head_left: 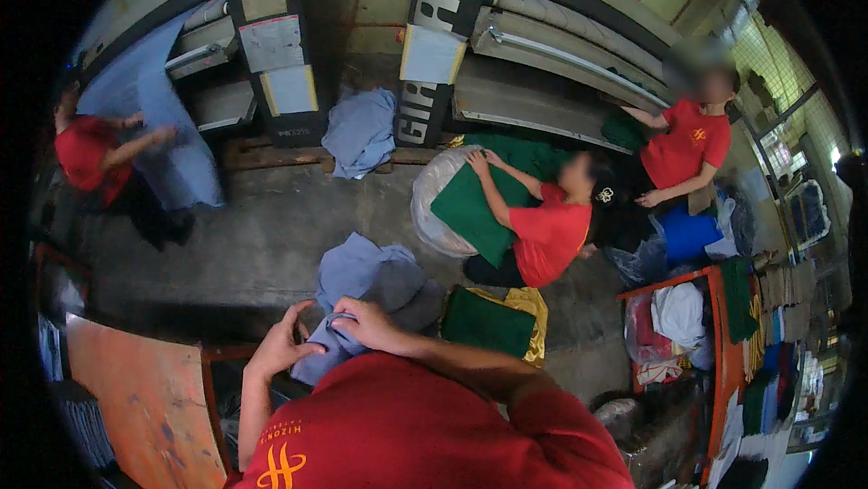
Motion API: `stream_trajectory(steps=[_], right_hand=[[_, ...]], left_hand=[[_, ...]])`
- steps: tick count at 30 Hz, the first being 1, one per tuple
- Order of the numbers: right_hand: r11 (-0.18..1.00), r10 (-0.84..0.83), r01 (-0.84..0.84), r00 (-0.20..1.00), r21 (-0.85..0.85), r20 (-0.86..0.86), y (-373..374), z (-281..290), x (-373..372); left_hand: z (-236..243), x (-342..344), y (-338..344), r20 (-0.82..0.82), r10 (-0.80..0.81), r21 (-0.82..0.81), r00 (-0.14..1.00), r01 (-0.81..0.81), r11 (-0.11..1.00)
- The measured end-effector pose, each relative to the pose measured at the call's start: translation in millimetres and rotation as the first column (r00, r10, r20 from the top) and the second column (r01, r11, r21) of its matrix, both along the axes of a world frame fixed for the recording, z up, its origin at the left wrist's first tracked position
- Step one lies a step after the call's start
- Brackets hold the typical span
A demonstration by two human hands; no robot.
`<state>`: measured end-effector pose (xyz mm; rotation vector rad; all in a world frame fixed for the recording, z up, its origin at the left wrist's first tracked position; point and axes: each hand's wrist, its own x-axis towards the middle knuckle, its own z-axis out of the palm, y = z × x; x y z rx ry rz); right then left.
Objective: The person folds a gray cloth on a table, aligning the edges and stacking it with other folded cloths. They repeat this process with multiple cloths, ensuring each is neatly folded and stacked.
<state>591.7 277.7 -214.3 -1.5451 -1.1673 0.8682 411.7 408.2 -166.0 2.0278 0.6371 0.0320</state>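
Note:
My right hand [360, 323] pinches a bunched fold of blue-grey cloth [375, 274] just in front of my red shirt. The rest of that cloth hangs and spreads below, towards the floor. On the left, my left hand [280, 344] is open, thumb and fingers apart, its thumb against or very close to the cloth's near end. Right of the cloth, a folded green cloth [488, 322] lies on yellow satin-like fabric [540, 308].
Ahead, one person presses green cloth [475, 209] over a plastic-wrapped bundle; another stands behind by an ironing machine [542, 96]. At far left, a third handles a blue sheet [172, 118]. An orange-brown table [145, 390] stands left, an orange-framed rack [719, 344] right.

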Motion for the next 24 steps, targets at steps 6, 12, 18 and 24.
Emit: stream_trajectory(steps=[6, 12, 18, 24], right_hand=[[0.988, -0.099, 0.104, 0.994, 0.117, -0.042, 3.0, 21.7, 5.2], [0.998, -0.045, 0.044, 0.999, 0.045, 0.009, 2.4, 28.5, 6.8], [0.995, -0.064, 0.061, 0.997, 0.075, 0.035, 0.9, 23.4, 12.7], [0.991, -0.122, 0.122, 0.993, 0.053, -0.004, -2.6, 17.6, 16.4]], left_hand=[[-64.3, -36.1, 15.8, -0.169, 0.108, -0.294, 0.980, -0.155, 0.943], [-86.0, -24.1, -3.2, 0.197, 0.454, -0.693, 0.869, -0.204, 0.691], [-61.4, -1.8, -9.1, 0.160, 0.634, -0.953, 0.756, -0.050, 0.300], [-57.1, 8.2, -19.8, 0.267, 0.537, -0.740, 0.800, -0.187, 0.647]])
